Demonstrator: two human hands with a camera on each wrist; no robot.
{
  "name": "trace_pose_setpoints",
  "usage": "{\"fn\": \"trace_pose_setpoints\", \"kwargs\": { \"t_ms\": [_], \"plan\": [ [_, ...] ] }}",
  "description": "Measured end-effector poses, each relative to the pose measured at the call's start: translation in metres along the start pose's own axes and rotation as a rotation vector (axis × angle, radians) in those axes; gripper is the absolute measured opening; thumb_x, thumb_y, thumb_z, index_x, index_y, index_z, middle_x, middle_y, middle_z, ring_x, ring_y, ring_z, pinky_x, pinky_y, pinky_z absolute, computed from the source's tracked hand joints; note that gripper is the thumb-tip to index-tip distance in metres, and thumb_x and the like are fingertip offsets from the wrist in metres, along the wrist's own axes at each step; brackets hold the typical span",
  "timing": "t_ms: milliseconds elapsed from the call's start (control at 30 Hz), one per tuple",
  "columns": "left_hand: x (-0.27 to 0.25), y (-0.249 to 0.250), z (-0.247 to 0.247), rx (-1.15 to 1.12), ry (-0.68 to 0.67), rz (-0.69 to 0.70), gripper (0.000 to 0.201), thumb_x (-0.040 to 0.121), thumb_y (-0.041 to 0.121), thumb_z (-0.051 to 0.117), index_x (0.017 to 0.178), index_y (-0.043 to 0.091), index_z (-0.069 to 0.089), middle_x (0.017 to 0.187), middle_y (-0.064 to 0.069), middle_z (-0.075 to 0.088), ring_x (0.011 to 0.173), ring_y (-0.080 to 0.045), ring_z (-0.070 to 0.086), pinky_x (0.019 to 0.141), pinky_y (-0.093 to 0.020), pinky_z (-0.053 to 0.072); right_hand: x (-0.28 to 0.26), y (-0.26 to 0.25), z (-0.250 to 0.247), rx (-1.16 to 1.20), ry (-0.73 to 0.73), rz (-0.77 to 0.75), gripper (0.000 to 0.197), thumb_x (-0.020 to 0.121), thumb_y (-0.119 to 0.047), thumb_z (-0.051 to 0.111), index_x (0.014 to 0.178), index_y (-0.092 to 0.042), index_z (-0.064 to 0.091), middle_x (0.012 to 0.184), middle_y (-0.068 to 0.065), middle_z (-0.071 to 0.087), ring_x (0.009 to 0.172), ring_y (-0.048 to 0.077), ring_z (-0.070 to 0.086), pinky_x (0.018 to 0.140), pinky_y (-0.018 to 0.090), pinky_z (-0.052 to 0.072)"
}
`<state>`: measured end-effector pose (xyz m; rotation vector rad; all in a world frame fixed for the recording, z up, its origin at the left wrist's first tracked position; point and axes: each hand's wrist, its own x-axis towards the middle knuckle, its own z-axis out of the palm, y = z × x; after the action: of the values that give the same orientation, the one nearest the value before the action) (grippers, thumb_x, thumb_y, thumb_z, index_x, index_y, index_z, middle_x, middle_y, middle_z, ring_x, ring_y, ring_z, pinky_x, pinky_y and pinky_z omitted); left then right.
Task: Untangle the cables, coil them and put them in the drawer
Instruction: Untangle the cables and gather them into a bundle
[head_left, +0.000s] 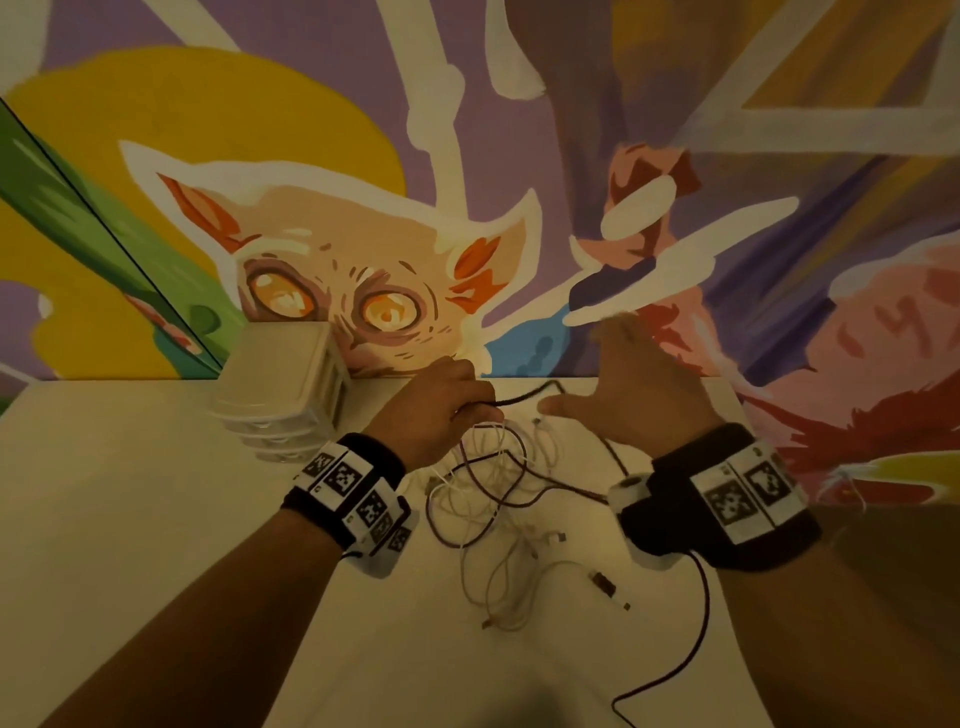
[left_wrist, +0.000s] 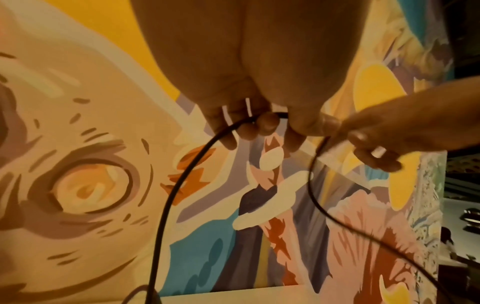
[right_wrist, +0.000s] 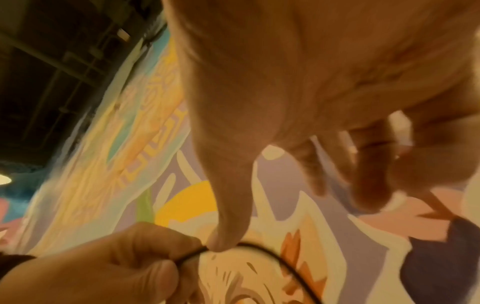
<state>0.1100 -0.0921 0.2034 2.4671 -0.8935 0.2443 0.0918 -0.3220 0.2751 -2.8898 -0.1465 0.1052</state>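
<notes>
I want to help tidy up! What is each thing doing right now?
left hand: grips the black cable.
right hand: fingers spread, holding nothing.
black cable: lifted, loops trailing to the table.
white cables: tangled on the table.
drawer box: drawers closed.

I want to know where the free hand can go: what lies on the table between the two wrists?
In the head view, the tangle of white and dark cables lies between the wrists on the table.
</notes>
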Motion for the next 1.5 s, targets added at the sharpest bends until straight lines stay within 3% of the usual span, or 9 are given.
{"fn": "trace_pose_setpoints", "kwargs": {
  "t_ms": [100, 233, 333, 400, 533, 767, 967, 1133, 1500],
  "plan": [
    [0.000, 0.010, -0.001, 0.077, 0.023, 0.037, 0.038, 0.089, 0.042, 0.044, 0.086, 0.017, 0.073, 0.088, -0.007, 0.054, 0.084, -0.025, 0.049, 0.059, -0.017, 0.017, 0.000, -0.026, 0.006, 0.211, -0.146, -0.231, 0.062, 0.080, -0.051, 0.067, 0.130, -0.023, 0.041, 0.140, 0.003, 0.048, 0.113, 0.019, 0.054, 0.090, 0.040, 0.050],
    [-0.011, 0.012, 0.008, 0.053, 0.068, -0.225, 0.043, 0.093, 0.053, 0.042, 0.088, 0.019, 0.069, 0.071, 0.007, 0.049, 0.069, -0.016, 0.050, 0.054, -0.021, 0.024, 0.001, -0.036, 0.044, 0.305, -0.325, -0.284, 0.027, 0.096, -0.039, 0.048, 0.087, -0.015, 0.058, 0.076, -0.001, 0.063, 0.074, 0.022, 0.061, 0.068, 0.038, 0.049],
    [-0.032, 0.021, 0.023, -0.842, -0.050, -0.837, 0.057, 0.098, 0.054, 0.036, 0.097, 0.006, 0.064, 0.074, -0.004, 0.067, 0.070, -0.022, 0.065, 0.067, -0.037, 0.051, -0.010, -0.035, 0.065, 0.325, -0.259, -0.335, 0.030, 0.099, -0.036, 0.042, 0.082, -0.016, 0.057, 0.078, -0.001, 0.059, 0.073, 0.021, 0.055, 0.065, 0.034, 0.040],
    [-0.039, 0.020, 0.039, -1.445, 0.081, -1.156, 0.054, 0.100, 0.050, 0.037, 0.106, 0.002, 0.063, 0.083, -0.014, 0.066, 0.074, -0.028, 0.065, 0.067, -0.040, 0.056, -0.026, -0.038, 0.086, 0.303, -0.329, -0.396, 0.034, 0.099, -0.039, 0.037, 0.086, -0.017, 0.059, 0.084, 0.002, 0.065, 0.075, 0.021, 0.057, 0.069, 0.036, 0.046],
    [-0.025, -0.017, 0.045, -1.668, 0.377, -1.424, 0.016, 0.103, 0.021, 0.043, 0.097, 0.008, 0.050, 0.074, -0.012, 0.054, 0.039, -0.015, 0.049, 0.036, -0.021, 0.044, -0.066, -0.040, 0.130, 0.155, -0.523, -0.437, 0.027, 0.097, -0.034, 0.037, 0.103, -0.021, 0.061, 0.097, 0.011, 0.068, 0.085, 0.031, 0.062, 0.072, 0.039, 0.051],
    [-0.012, -0.041, 0.017, -1.411, 0.293, -1.292, 0.021, 0.104, 0.013, 0.033, 0.091, 0.012, 0.050, 0.062, 0.000, 0.039, 0.031, -0.006, 0.022, 0.030, -0.016, 0.017, -0.097, -0.035, 0.164, 0.094, -0.934, -0.329, 0.037, 0.100, -0.042, 0.034, 0.121, -0.021, 0.056, 0.122, 0.013, 0.060, 0.110, 0.032, 0.053, 0.088, 0.043, 0.043],
    [-0.033, -0.037, 0.018, -1.178, 0.232, -1.234, 0.030, 0.105, 0.021, 0.036, 0.087, 0.007, 0.055, 0.057, 0.002, 0.031, 0.035, -0.006, 0.023, 0.032, -0.018, 0.018, -0.095, -0.027, 0.186, 0.164, -0.754, -0.276, 0.036, 0.094, -0.048, 0.042, 0.108, -0.021, 0.062, 0.109, 0.008, 0.065, 0.098, 0.028, 0.059, 0.080, 0.037, 0.046],
    [-0.077, -0.043, 0.027, -1.103, 0.116, -1.364, 0.031, 0.105, 0.019, 0.038, 0.085, 0.004, 0.056, 0.062, -0.002, 0.037, 0.041, -0.008, 0.027, 0.036, -0.018, 0.022, -0.058, -0.038, 0.209, 0.289, -0.517, -0.231, 0.016, 0.088, -0.023, 0.046, 0.093, -0.017, 0.060, 0.097, 0.007, 0.067, 0.089, 0.025, 0.060, 0.076, 0.036, 0.050],
    [-0.114, -0.043, 0.042, -1.174, 0.159, -1.451, 0.028, 0.104, 0.017, 0.039, 0.091, 0.000, 0.058, 0.057, -0.002, 0.041, 0.038, -0.008, 0.027, 0.036, -0.019, 0.023, -0.015, -0.061, 0.294, 0.033, -0.647, -0.138, 0.053, 0.094, -0.019, 0.048, 0.143, -0.011, 0.028, 0.149, 0.014, 0.035, 0.134, 0.033, 0.037, 0.109, 0.045, 0.036]
  ]
}}
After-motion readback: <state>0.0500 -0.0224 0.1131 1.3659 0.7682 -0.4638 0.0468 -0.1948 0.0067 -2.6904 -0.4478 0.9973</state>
